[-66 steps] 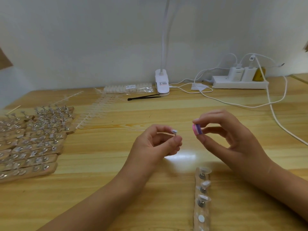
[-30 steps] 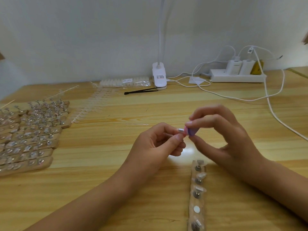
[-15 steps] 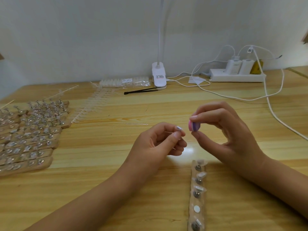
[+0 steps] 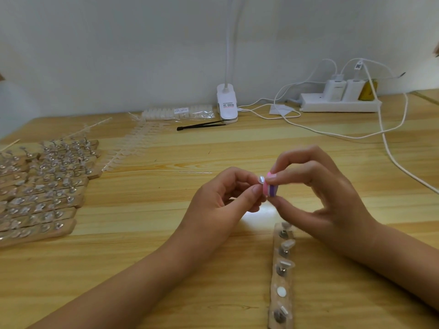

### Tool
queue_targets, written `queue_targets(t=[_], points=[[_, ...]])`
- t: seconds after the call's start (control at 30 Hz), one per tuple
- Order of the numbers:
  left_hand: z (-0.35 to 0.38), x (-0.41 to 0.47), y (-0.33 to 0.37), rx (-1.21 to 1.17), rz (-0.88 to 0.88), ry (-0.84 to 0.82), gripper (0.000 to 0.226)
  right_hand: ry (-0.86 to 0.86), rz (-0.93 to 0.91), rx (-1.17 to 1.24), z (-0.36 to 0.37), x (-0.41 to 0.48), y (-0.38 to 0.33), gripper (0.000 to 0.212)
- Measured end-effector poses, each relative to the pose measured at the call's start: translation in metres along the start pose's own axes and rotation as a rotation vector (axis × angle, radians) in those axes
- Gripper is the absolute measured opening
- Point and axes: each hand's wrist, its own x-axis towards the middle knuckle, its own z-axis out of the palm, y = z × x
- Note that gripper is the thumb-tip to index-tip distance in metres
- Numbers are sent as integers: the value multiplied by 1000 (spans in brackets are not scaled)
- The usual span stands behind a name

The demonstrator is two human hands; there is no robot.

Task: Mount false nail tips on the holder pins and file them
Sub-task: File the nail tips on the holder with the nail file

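Observation:
My left hand (image 4: 221, 200) pinches a holder pin with a clear nail tip (image 4: 261, 179) on its end, held above the table's middle. My right hand (image 4: 316, 193) pinches a small pink and purple file block (image 4: 269, 189) between thumb and forefinger, and the block's pink face touches the nail tip. Below my right hand a wooden holder strip (image 4: 281, 276) lies on the table with several pins carrying nail tips and one bare white spot.
Many wooden strips with mounted tips (image 4: 40, 186) lie at the left. Strips of loose clear nail tips (image 4: 128, 148) and a bag of tips (image 4: 178, 112) lie behind them, near black tweezers (image 4: 202, 125), a lamp clip (image 4: 226, 103), a power strip (image 4: 339, 103) and white cables (image 4: 389, 148).
Half a second ago the file block was held slightly apart from the nail tip. It has come back against the tip, as it was one second ago. My left hand stayed put.

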Motion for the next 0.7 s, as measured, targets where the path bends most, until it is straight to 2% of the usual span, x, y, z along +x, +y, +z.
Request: queue_targets(t=[0.07,0.17,0.3,0.4,0.57,0.7], points=[[-1,0,0,6,4,-3,6,-8,-32,-26,0,0,1,21],[-1,0,0,6,11,-5,8,3,32,6,-2,2,1,22],[0,-1,1,8,16,-15,5,-12,-33,-33,-1,1,-1,20],[0,-1,3,6,8,-6,5,5,37,-22,-3,3,0,18],[0,-2,5,8,-3,7,6,-1,-18,-59,2,-1,-4,18],[0,-2,11,-78,-6,21,6,2,136,-91,-3,1,10,17]])
